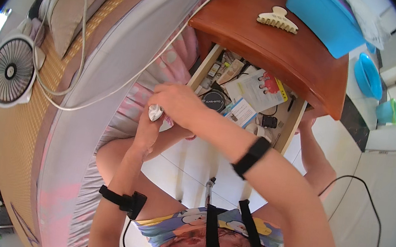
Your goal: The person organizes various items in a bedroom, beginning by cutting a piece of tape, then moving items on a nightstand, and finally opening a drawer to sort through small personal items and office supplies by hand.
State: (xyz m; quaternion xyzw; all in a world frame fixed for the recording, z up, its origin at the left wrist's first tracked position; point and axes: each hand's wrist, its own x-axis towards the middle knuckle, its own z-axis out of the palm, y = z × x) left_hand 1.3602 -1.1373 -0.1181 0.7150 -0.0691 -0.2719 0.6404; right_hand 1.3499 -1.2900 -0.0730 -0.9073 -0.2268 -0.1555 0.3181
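Observation:
My left hand (148, 131) is closed around a small white crumpled item (155, 112), perhaps tissue or plastic, whose end sticks out of the fist. Just above it, my right hand (175, 100) reaches across with curled fingers, against or very near the left one. Its fingertips are hidden, so I cannot see whether they grip anything. Both hands are beside the left wall of a pulled-out wooden drawer (294, 128). Inside lie a round black case (213, 100), a printed leaflet (253, 89), a blue-and-white card (241, 113), a small black device (269, 122) and other small items.
The drawer's brown wooden cabinet (235, 12) carries a cream hair claw clip (278, 19) and a blue bin (324, 20). Left is a bed with a woven mat (12, 136) and a white fan (11, 71). A white cable (141, 73) crosses from bed to cabinet.

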